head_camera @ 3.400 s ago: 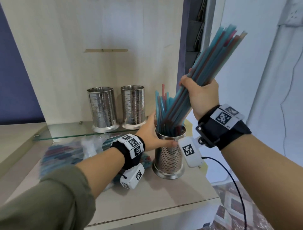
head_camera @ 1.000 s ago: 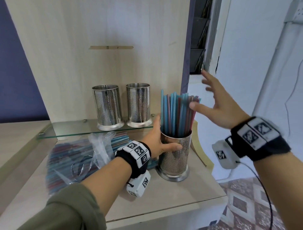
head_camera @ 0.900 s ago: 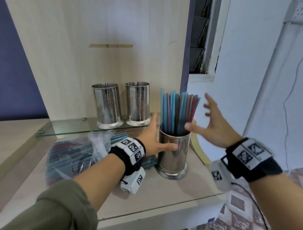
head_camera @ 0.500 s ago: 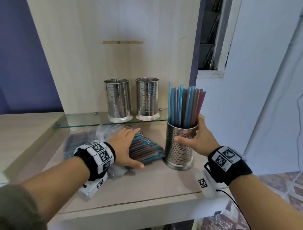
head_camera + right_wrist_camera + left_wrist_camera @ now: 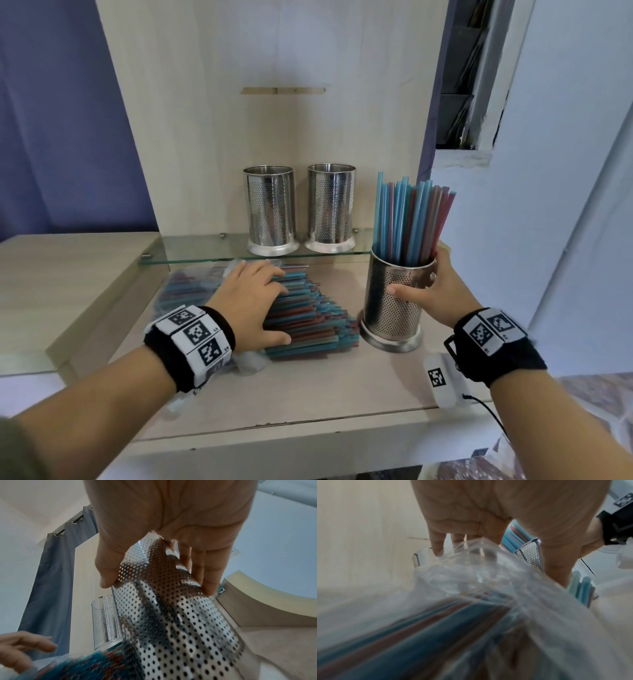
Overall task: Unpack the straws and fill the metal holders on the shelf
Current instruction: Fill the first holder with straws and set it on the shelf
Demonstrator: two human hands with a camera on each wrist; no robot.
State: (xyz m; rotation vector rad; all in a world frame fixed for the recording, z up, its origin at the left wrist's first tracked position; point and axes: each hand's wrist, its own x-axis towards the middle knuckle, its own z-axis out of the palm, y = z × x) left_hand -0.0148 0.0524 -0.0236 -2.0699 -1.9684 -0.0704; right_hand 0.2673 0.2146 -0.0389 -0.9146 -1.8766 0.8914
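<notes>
My right hand [image 5: 432, 291] grips the perforated metal holder [image 5: 390, 308] that stands on the wooden counter, thumb in front and fingers round its far side. Blue and red straws [image 5: 411, 219] stand upright in that holder [image 5: 171, 615]. My left hand [image 5: 258, 301] rests on top of the pile of loose straws [image 5: 308, 322], which lies partly inside a clear plastic bag [image 5: 471, 577] to the left of the holder. Two empty metal holders [image 5: 270, 209] [image 5: 331, 205] stand side by side on the glass shelf [image 5: 205, 251] behind.
The wooden counter [image 5: 308, 387] runs to a front edge near me, with a raised wooden block [image 5: 68, 274] on its left. A wooden back panel [image 5: 274, 130] rises behind the shelf. A white wall [image 5: 548, 205] closes the right side.
My right hand dropped the bundle of straws into the holder, opened, then took hold of the holder. My left hand let go of the holder and moved left onto the straw pile.
</notes>
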